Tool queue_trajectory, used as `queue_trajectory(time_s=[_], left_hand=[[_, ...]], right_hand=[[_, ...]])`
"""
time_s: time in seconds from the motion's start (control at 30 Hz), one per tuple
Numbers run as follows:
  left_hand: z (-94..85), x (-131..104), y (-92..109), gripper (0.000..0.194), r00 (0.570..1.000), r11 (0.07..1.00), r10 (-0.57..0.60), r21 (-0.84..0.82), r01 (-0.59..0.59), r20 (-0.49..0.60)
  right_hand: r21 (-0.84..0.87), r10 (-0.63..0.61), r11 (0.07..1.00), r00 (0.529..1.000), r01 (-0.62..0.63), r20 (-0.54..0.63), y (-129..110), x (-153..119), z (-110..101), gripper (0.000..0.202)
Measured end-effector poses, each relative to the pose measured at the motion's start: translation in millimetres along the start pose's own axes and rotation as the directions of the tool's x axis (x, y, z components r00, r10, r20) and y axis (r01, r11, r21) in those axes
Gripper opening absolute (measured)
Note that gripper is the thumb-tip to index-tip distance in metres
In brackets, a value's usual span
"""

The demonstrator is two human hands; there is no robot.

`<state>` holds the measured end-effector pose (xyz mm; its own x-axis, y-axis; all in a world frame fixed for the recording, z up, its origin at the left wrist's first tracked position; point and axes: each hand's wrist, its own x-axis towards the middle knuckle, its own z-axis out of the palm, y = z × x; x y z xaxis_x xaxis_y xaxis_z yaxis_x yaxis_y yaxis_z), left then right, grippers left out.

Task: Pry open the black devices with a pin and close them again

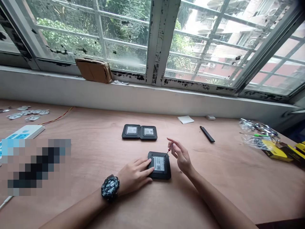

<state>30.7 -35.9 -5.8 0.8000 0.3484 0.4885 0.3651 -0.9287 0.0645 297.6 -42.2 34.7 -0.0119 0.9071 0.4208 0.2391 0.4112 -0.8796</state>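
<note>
A black square device with a white label [159, 163] lies flat on the wooden table [95, 146]. Across its left side rests my left hand [135, 173], fingers spread and lying on the casing; a black watch [110, 187] is on that wrist. My right hand [180, 156] pinches a small screwdriver with a red handle [169, 149], its thin shaft slanting down to the device's upper right corner. Whether the tip sits in a screw is too small to tell. Behind the device, two similar black devices [131, 131] [148, 133] lie side by side, touching.
A white power strip [28, 130] and small plastic packets [32, 118] are at the left. Toward the back lie a white paper [186, 119] and a black bar [207, 134]. Plastic bags [258, 141] and yellow boxes [277, 151] sit right. A cardboard box [92, 70] stands on the sill.
</note>
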Motion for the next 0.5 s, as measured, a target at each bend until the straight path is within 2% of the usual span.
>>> queue_trajectory(time_s=[0.1,0.17,0.23,0.33,0.37,0.4,0.5], left_hand=[[-2.1,-1.8,9.8,0.032,1.000,1.000,-0.009,0.008,0.009,-0.006],[-5.3,-2.6,11.7,0.032,1.000,1.000,-0.006,-0.003,0.006,-0.011],[-10.2,-4.0,7.3,0.035,1.000,0.999,0.002,-0.032,-0.002,-0.002],[-18.8,-8.8,-11.8,0.038,0.998,0.997,-0.063,-0.052,0.063,-0.001],[-21.4,-11.1,-20.4,0.036,0.994,0.993,-0.110,-0.048,0.109,-0.005],[-23.9,-13.5,-29.3,0.032,0.987,0.986,-0.160,-0.043,0.160,-0.007],[-29.8,-20.4,-51.7,0.027,0.954,0.954,-0.299,-0.038,0.299,0.011]], right_hand=[[0.115,0.053,0.992,0.998,-0.058,0.045,-3.3,1.1,-1.8,0.043],[0.091,0.038,0.995,0.996,-0.045,0.082,-2.5,1.2,-2.6,0.037],[0.052,0.008,0.999,0.999,-0.010,0.041,-2.1,2.0,-1.1,0.028],[0.045,-0.046,0.998,0.987,0.053,-0.157,-4.2,5.8,9.3,0.024],[0.054,-0.053,0.996,0.981,0.065,-0.186,-5.0,7.7,14.9,0.024],[0.063,-0.056,0.996,0.983,0.069,-0.176,-5.5,9.6,21.0,0.024],[0.074,-0.064,0.995,0.997,0.067,-0.046,-3.1,14.1,38.5,0.023]])
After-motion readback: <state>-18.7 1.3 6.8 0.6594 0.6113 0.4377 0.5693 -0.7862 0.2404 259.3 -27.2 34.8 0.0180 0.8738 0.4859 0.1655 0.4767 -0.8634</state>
